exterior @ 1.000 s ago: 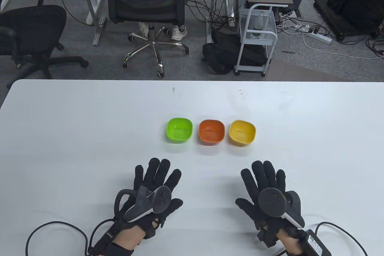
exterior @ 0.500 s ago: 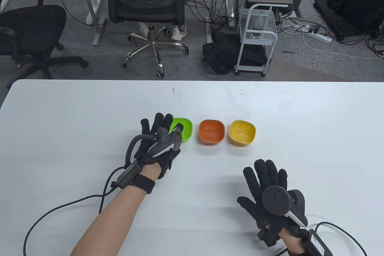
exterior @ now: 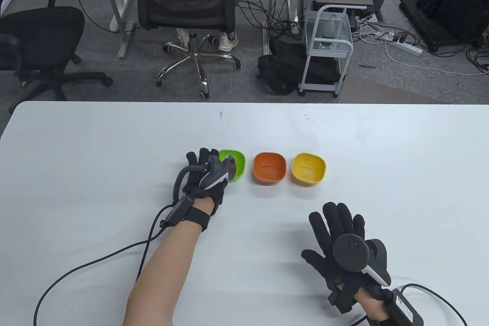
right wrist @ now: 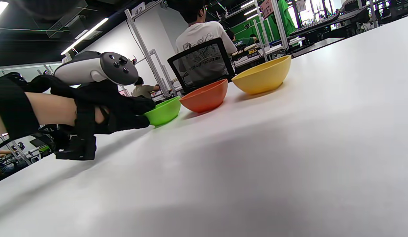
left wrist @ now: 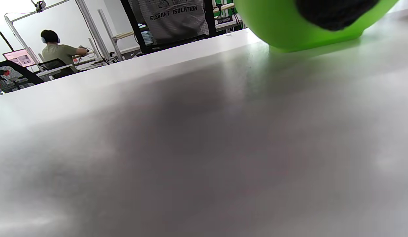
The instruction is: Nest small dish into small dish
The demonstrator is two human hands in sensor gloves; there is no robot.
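Three small dishes stand in a row on the white table (exterior: 95, 142): green (exterior: 237, 161), orange (exterior: 269, 167), yellow (exterior: 308, 168). My left hand (exterior: 216, 168) is at the green dish's left side and grips its rim; the right wrist view shows the hand (right wrist: 138, 113) with thumb and fingers closed on the green dish (right wrist: 164, 112). The left wrist view shows a fingertip (left wrist: 332, 11) against the green dish's outer wall (left wrist: 283, 29). The dish stands on the table. My right hand (exterior: 336, 226) rests flat, fingers spread, empty, near the front right.
The orange dish (right wrist: 205, 97) is close beside the green one, the yellow dish (right wrist: 261, 79) just right of it. Glove cables (exterior: 88, 265) trail over the table's front. Office chairs and a cart stand on the floor beyond the far edge.
My left hand has moved from the table's front up to the green dish and closed on its left rim. My right hand has hardly moved.
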